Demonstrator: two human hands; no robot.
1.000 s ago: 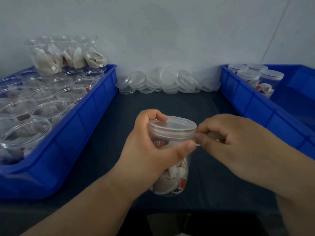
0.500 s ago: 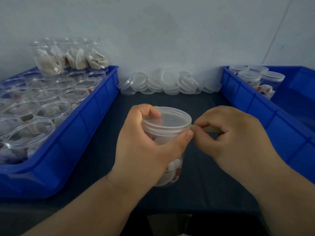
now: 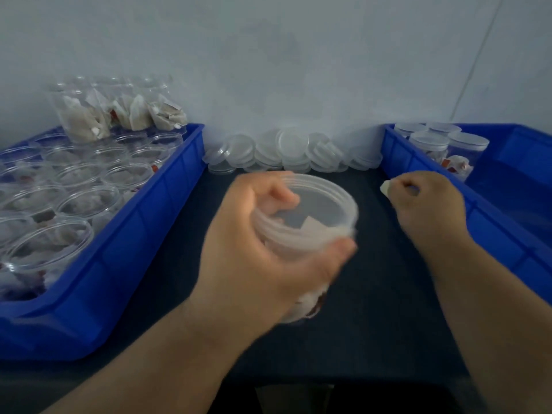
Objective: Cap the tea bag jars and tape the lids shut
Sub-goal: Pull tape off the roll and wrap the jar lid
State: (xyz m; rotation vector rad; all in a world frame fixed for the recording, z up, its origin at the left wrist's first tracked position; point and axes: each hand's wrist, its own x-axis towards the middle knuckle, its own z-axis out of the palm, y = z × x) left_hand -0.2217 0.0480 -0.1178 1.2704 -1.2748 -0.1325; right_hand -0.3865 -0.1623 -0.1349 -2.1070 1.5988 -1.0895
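Note:
My left hand (image 3: 257,249) grips a clear capped jar (image 3: 316,210) of tea bags above the dark table, tilted so its lid faces me; the jar is motion-blurred. My right hand (image 3: 427,204) is off to the right, near the right bin's wall, its fingers curled round a small pale thing (image 3: 385,186) that may be a tape roll or a piece of tape. The two hands are apart. A pile of loose clear lids (image 3: 286,153) lies against the back wall.
A blue bin (image 3: 155,228) on the left holds several open jars of tea bags, with more stacked at its back (image 3: 119,112). A blue bin (image 3: 442,222) on the right holds several capped jars (image 3: 448,144). A dark table surface (image 3: 373,294) lies between the bins.
My right hand has pulled away from the jar's lid to the right, toward the right bin. My left hand has tilted and turned the jar, which now looks blurred.

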